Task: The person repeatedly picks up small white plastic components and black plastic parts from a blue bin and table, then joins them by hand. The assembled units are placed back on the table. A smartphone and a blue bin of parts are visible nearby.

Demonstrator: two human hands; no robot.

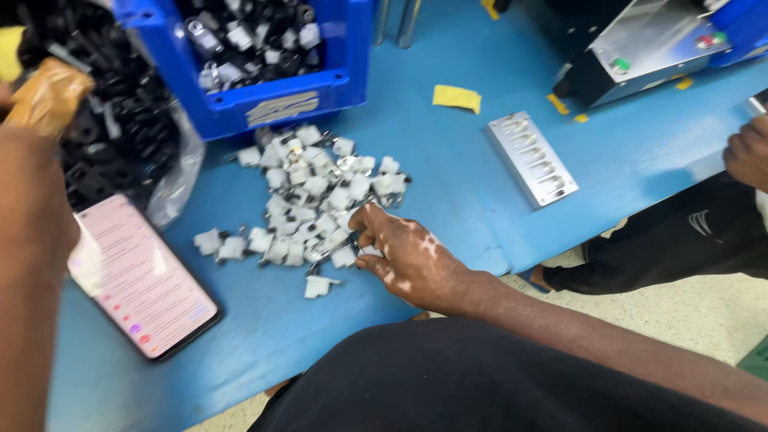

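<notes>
The right hand (408, 260) is resting at the centre of the frame on the lower right edge of a heap of small white plastic clips (308, 208), its fingers (370, 220) curling together and pinching a few of the clips against the blue table (448, 208). The heap is spreading across the middle of the table, with loose clips straying toward the lower left.

The left hand (32, 200) is showing only as a blurred forearm along the left edge, and its fingers cannot be told. Just beside it, a phone (140, 276) with a lit pinkish screen is lying flat at the lower left.

A blue crate (272, 100) full of black and white parts is standing at the top, just above the heap. A clear bag of black parts (120, 120) is sitting at the upper left. A metal block (532, 158) is lying to the right, well apart from the heap, with a yellow scrap (457, 98) above it. Another person's hand (750, 152) is showing at the right edge.
</notes>
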